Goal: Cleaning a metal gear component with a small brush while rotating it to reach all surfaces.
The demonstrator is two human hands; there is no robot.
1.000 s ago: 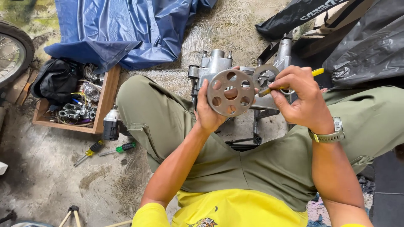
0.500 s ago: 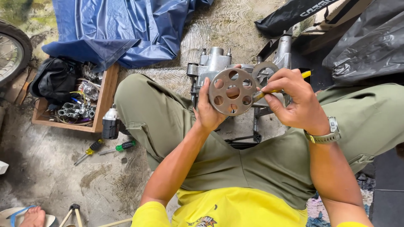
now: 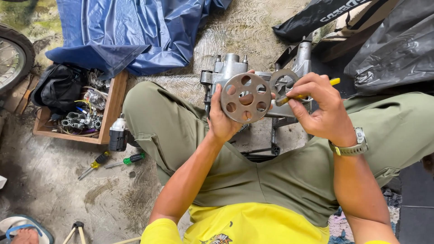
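Person sits on the floor [image 3: 54, 190], legs in olive trousers spread, yellow shirt at bottom of view. Left hand [image 3: 226, 122] holds a round metal disc [image 3: 245, 98] with a ring of holes, upright and facing the camera, fingers closed around its lower left edge and thumb up along the rim. The disc sits in front of a grey metal engine casing [image 3: 230, 68] that stands on the floor between the knees. Right hand [image 3: 318, 108] is closed on a yellow-handled tool [image 3: 307, 92], pinched between thumb and fingertips, tip pointing left toward a flat metal ring [image 3: 282, 80] just right of the disc; cannot tell if the tip touches the ring. A metal-band wristwatch [image 3: 352, 147] is on the right wrist. Left of the left thigh a wooden tray [image 3: 110, 108] holds sockets, wires and small parts, with a black bag [image 3: 58, 88] at its far end. Just beside the tray stands a small black bottle with a white cap [image 3: 118, 133]. Two screwdrivers lie near it on the floor, one green-handled [image 3: 129, 159], one yellow-and-black [image 3: 96, 163]. A blue tarp [image 3: 131, 31] is bunched at the top, a spoked wheel [image 3: 13, 56] at far left, black plastic sheeting [image 3: 393, 49] at upper right. A sandalled foot [image 3: 22, 230] shows in the lower left corner.
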